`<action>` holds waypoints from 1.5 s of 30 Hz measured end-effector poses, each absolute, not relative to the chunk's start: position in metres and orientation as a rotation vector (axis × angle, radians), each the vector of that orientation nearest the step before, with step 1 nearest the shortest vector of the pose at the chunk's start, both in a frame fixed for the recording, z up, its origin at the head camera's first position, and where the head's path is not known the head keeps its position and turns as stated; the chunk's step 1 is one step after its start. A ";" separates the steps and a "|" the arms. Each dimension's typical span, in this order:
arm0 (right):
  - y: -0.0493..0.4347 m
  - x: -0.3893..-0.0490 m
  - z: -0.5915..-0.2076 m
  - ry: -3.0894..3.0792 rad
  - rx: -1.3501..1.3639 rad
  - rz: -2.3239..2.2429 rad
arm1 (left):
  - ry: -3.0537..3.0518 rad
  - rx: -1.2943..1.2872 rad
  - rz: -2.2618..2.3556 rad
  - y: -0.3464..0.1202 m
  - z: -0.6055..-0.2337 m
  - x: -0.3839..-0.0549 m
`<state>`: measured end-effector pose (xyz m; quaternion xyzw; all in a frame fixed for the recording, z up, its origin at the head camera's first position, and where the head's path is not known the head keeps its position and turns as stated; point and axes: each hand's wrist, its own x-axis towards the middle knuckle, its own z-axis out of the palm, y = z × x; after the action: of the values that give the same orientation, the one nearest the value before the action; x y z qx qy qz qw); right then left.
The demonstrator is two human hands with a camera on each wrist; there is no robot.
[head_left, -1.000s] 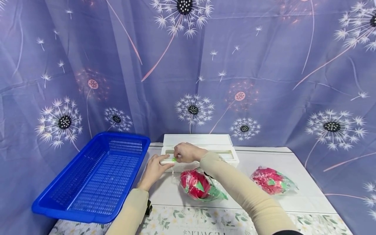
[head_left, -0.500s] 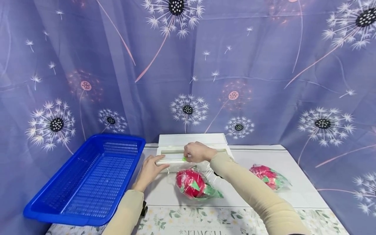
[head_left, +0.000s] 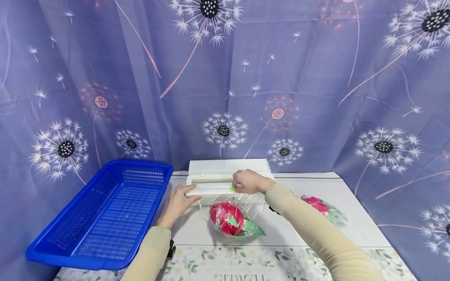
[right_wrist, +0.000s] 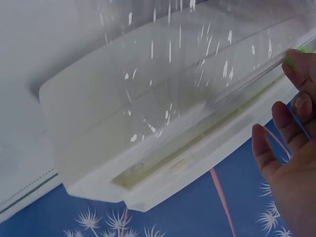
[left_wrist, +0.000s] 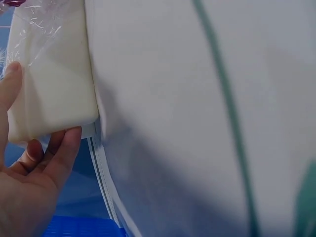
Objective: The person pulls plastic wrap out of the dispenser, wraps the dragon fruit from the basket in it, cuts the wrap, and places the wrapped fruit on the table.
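A white cling film dispenser [head_left: 212, 192] lies at the back of the table with its lid [head_left: 228, 166] raised. My left hand [head_left: 177, 203] grips its left end, thumb at the front, fingers around the end face [left_wrist: 59, 89]. My right hand [head_left: 250, 182] pinches a small green slide cutter [head_left: 232, 189] on the dispenser's front rail, right of the middle. Clear cling film [right_wrist: 182, 94] hangs from the rail down over a red dragon fruit [head_left: 225, 217] with green leaf tips, in front of the dispenser. Part of the cutter is hidden by fingers.
A blue plastic basket [head_left: 105, 262] stands on the left. A second red and green dragon fruit [head_left: 320, 205] in film lies at the right, partly behind my right sleeve. A purple dandelion-print curtain [head_left: 183, 128] hangs behind the table.
My right hand has drawn the green slide cutter rightward along the rail, from near my left hand to past the middle. The left hand keeps its grip. The head view has shifted slightly.
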<state>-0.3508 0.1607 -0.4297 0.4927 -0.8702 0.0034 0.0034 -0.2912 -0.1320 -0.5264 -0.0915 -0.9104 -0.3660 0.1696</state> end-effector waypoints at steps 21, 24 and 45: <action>0.241 -0.341 -0.428 -2.781 1.426 0.122 | -2.616 -0.291 -1.092 -0.129 -0.528 -0.299; 0.237 -0.339 -0.424 -2.839 1.391 0.067 | -2.618 -0.269 -1.084 -0.129 -0.526 -0.297; 0.226 -0.341 -0.429 -2.852 1.361 0.059 | -2.592 -0.119 -1.185 -0.133 -0.523 -0.298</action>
<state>-0.3414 0.2257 -0.4291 0.4305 -0.9023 0.0188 -0.0097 -0.2983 -0.1329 -0.5233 -0.0412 -0.8991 -0.4112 0.1440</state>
